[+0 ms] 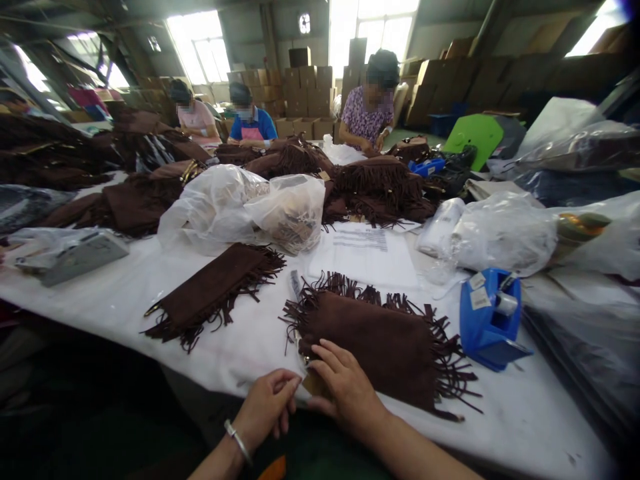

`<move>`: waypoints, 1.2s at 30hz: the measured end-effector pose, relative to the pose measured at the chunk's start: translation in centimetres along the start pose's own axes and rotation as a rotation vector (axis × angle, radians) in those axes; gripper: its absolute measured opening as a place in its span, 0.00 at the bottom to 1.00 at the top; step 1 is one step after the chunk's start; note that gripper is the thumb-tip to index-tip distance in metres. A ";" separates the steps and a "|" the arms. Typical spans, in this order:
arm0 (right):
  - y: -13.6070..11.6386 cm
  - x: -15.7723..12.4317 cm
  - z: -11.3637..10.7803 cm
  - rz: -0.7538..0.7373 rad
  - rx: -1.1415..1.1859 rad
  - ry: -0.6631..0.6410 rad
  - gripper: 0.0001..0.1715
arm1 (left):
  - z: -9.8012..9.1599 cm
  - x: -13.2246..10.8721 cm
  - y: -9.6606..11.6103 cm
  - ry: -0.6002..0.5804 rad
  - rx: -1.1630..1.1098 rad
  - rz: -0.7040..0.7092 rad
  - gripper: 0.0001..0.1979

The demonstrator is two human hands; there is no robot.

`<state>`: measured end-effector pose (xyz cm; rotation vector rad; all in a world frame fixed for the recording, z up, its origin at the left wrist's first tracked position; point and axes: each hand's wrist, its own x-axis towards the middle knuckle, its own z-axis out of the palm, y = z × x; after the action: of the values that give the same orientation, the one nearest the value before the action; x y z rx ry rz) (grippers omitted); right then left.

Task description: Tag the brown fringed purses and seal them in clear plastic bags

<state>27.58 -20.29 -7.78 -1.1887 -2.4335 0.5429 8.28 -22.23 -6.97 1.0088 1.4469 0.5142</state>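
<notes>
A dark brown fringed bag (375, 333) lies flat on the white table in front of me, metal fittings at its near left corner. My right hand (345, 383) rests on that corner, fingers stretched over the fabric and thumb apart. Between thumb and fingers shows a small brown tag (314, 383). Just left of the tag, my left hand (267, 403) is closed in a pinch; whatever its fingertips hold is too small to make out. It wears a silver bracelet. A second brown fringed piece (215, 290) lies farther left.
A blue tape dispenser (487, 320) stands right of the bag. Beyond are a printed paper sheet (363, 253), clear plastic bags (215, 207) and piles of brown fringed goods (375, 180). A grey device (85, 257) sits left. Several co-workers work across the table, before stacked cartons (307, 90).
</notes>
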 end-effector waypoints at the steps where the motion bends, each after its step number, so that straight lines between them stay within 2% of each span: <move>1: 0.1 -0.4 0.0 -0.013 -0.018 -0.018 0.34 | -0.2 0.1 -0.1 0.004 -0.011 -0.018 0.28; 4: 0.6 -1.2 0.6 -0.087 -0.110 -0.034 0.37 | 0.0 0.7 -0.7 -0.059 -0.084 -0.070 0.29; 8: 1.2 -1.3 1.9 -0.213 -0.239 0.102 0.22 | 0.0 1.4 -1.0 -0.081 -0.185 -0.082 0.33; 10: 1.4 -1.0 2.2 -0.231 -0.263 0.154 0.15 | -0.3 1.5 -1.0 -0.075 -0.229 -0.084 0.35; 12: 1.5 -0.7 2.0 -0.205 -0.246 0.128 0.14 | -0.7 1.5 -1.0 -0.067 -0.278 -0.091 0.34; 15: 1.8 -0.6 1.2 -0.160 -0.195 0.010 0.27 | -0.8 1.4 -1.0 -0.078 -0.331 -0.095 0.33; 17: 2.0 -0.6 0.8 -0.159 -0.174 -0.040 0.30 | -0.7 1.4 -0.9 -0.097 -0.340 -0.100 0.34; 22: 1.6 -0.4 0.0 -0.157 -0.118 0.009 0.16 | -0.1 1.4 -0.6 -0.115 -0.387 -0.139 0.31; 27: 1.3 1.1 -2.5 0.031 0.123 0.113 0.10 | 0.3 1.4 -0.9 -0.115 -0.418 -0.123 0.29; 29: 1.9 2.1 -3.9 0.150 0.124 0.175 0.12 | 0.3 1.5 -1.1 -0.122 -0.424 -0.123 0.30; 32: 2.5 3.3 -5.3 0.270 -0.096 0.284 0.25 | 0.3 1.6 -1.3 -0.118 -0.414 -0.114 0.31; 34: 2.0 3.4 -5.1 0.200 -0.216 0.263 0.34 | 0.2 1.6 -1.5 -0.080 -0.394 -0.097 0.31; 36: 1.0 2.9 -3.9 0.073 -0.240 0.135 0.38 | -0.1 1.4 -1.6 -0.032 -0.373 -0.083 0.31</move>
<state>28.47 -16.68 -4.44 -1.3656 -2.3967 0.1855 7.92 -21.88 -9.08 0.6550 1.2971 0.6747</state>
